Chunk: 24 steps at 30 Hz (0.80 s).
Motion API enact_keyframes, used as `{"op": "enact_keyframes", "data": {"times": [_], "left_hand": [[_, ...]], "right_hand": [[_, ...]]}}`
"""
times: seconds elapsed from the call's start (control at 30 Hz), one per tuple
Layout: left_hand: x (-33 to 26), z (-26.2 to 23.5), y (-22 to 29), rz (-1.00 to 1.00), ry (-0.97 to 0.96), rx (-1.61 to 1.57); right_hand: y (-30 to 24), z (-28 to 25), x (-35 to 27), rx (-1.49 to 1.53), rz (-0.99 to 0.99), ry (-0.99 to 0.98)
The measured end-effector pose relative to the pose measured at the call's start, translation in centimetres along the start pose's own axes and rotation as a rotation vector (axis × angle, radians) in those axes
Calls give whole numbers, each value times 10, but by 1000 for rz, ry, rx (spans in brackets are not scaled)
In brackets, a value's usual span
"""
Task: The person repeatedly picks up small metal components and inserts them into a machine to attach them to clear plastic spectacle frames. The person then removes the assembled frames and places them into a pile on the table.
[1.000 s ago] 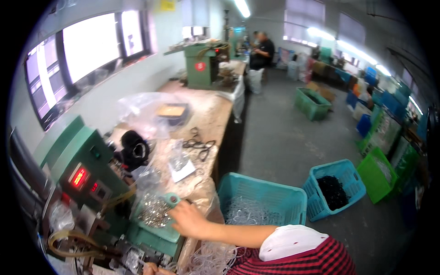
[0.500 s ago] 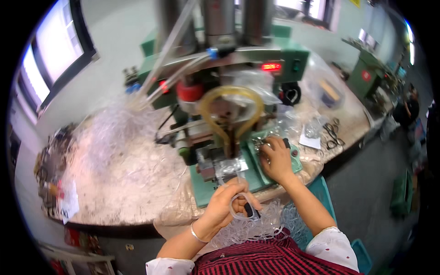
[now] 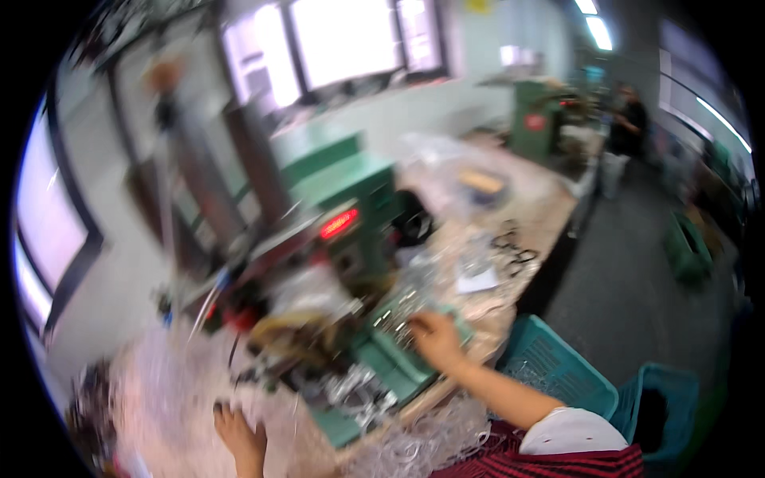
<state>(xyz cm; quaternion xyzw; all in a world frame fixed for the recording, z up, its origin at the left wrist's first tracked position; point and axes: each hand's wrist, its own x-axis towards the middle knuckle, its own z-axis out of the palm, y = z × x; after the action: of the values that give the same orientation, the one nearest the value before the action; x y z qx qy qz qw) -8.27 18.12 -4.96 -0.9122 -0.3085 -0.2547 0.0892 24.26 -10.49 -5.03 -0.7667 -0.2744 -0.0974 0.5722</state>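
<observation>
My left hand (image 3: 239,434) is over the tabletop at the lower left, fingers apart and nothing visible in them. A dark cover shows on one fingertip. My right hand (image 3: 437,341) reaches into a green tray (image 3: 410,370), its fingertips at a pile of small shiny metal parts (image 3: 392,323). Blur hides whether it pinches one. Left of the tray stands a green press machine (image 3: 339,179) with a red lit display and a yellowish tube loop (image 3: 295,334). Shiny clear material (image 3: 358,394) lies at its base. Clear plastic loops (image 3: 422,442) are heaped by my apron.
A tangle of clear strips (image 3: 163,382) covers the left of the table. Scissors (image 3: 518,256) and a white paper (image 3: 476,280) lie beyond the tray. Teal baskets (image 3: 574,370) stand beside the table at the right. Another person (image 3: 628,119) is far off.
The view has swung to the right and blurred. My left hand has let go of the clear plastic loop and moved left, away from the machine's base. My right hand stays at the tray.
</observation>
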Motion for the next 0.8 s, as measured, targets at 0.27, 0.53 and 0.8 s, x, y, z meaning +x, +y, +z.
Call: {"op": "enact_keyframes", "data": {"times": [0.27,0.53,0.8], "left_hand": [[20,19,-46,-127,281,-21],[6,5,-51,-654,68,-528],[31,30,6,-607,153,-1112]], "right_hand": [[-21,-8,0,-11,-93,-11],[2,-21,-14,-46,-80,26],[-80,-32,-13,316,-231,-227]]}}
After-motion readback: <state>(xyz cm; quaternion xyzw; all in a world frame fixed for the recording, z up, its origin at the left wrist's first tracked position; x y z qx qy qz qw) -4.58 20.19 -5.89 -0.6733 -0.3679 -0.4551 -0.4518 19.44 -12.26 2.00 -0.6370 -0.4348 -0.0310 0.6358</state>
